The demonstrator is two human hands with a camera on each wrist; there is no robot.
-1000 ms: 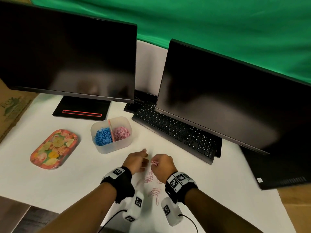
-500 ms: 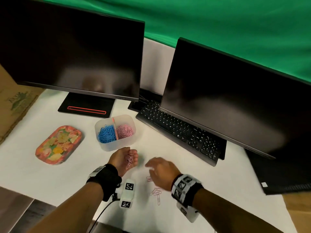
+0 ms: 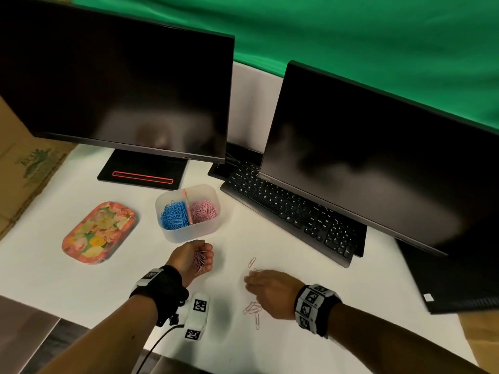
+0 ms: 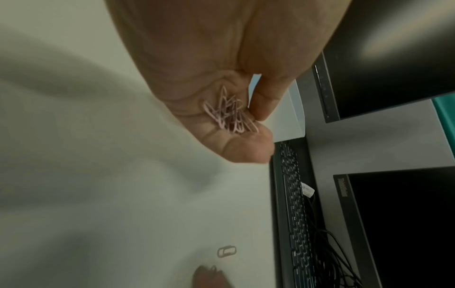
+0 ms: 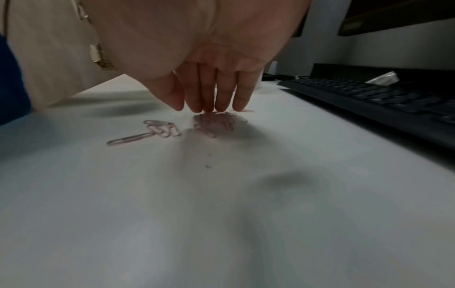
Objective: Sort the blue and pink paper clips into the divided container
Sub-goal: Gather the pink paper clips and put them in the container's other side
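The clear divided container [image 3: 189,233] stands on the white table, with blue clips [image 3: 174,215] in its left half and pink clips [image 3: 204,210] in its right half. My left hand [image 3: 193,257] is cupped palm up just in front of it, holding a bunch of pink paper clips [image 3: 199,261] [image 4: 229,113]. My right hand [image 3: 266,286] [image 5: 211,93] reaches palm down to the table, its straight fingertips [image 5: 209,109] touching loose pink clips [image 5: 214,122]. More pink clips [image 3: 252,310] [image 5: 157,130] lie beside that hand. One single pink clip [image 3: 251,261] lies further back.
A flowered tray [image 3: 98,233] lies left of the container. A black keyboard [image 3: 291,211] runs diagonally at the right under a dark monitor [image 3: 378,163]. A second monitor [image 3: 116,85] stands behind the container. Cardboard [image 3: 24,168] lies at the far left.
My left hand has moved left and forward toward the container with the pink clips in its palm. My right hand has opened out and dropped flat onto the loose clips.
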